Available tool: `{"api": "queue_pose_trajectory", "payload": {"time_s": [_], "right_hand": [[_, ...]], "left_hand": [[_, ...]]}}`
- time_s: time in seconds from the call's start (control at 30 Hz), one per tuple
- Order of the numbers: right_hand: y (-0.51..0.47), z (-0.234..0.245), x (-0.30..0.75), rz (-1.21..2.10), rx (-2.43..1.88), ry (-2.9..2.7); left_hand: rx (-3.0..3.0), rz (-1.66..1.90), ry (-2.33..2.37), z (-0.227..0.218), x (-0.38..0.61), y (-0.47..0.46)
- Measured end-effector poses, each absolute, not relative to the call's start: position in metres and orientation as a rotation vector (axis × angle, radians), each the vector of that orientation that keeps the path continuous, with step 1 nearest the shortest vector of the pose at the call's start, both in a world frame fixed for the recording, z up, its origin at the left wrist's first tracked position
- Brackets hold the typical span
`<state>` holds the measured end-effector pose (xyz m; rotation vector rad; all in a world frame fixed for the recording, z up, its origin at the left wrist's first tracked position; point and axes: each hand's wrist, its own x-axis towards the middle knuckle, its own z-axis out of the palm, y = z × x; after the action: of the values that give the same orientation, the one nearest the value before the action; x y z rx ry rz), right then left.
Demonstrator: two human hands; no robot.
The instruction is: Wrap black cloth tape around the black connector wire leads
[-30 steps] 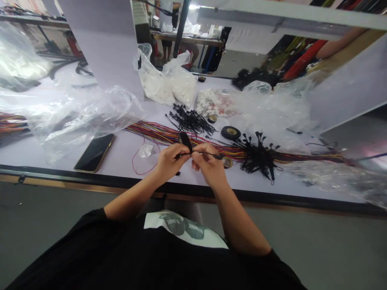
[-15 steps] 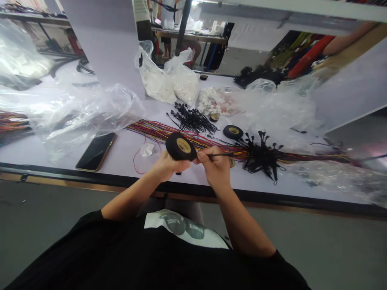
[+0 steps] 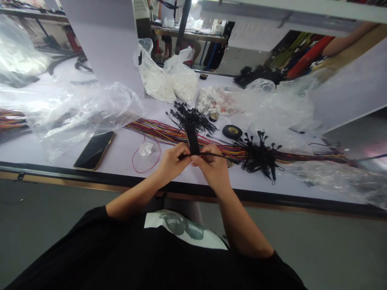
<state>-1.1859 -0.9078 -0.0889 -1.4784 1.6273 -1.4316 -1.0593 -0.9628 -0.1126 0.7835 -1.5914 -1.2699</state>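
Note:
My left hand (image 3: 173,162) is closed in a pinch at the lower end of a roll of black tape (image 3: 192,138), on what looks like the black cable. The roll stands edge-on between my hands, its far end over the wires behind. My right hand (image 3: 214,164) pinches the same black cable (image 3: 216,155), which runs out to the right past its fingers. Both thumbs nearly meet below the roll. Behind my hands lies a long bundle of coloured wires (image 3: 157,131). Black connector leads (image 3: 260,155) lie on it at the right, more leads (image 3: 189,114) beyond it.
A phone (image 3: 94,151) lies at the left, beside a crumpled white scrap (image 3: 146,149) and a thin red wire. Another tape roll (image 3: 232,131) lies behind my right hand. Plastic bags (image 3: 169,80) of white parts stand at the back. The table's dark front edge (image 3: 256,195) runs before me.
The tape roll has turned from showing its face to edge-on and moved slightly right and away. My left hand has shifted from under the roll to pinch close to my right fingers.

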Motion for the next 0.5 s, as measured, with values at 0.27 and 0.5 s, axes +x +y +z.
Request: {"api": "queue_pose_trajectory", "payload": {"time_s": [0.27, 0.5], "right_hand": [[-0.91, -0.086, -1.194, -1.471, -1.808, 1.523], [-0.906, -0.087, -1.189, -1.444, -1.688, 1.564]], "left_hand": [[0.392, -2.197, -1.142, -0.112, -1.047, -0.972], [0.402, -2.41, -1.067, -0.108, -1.045, -0.972]]}}
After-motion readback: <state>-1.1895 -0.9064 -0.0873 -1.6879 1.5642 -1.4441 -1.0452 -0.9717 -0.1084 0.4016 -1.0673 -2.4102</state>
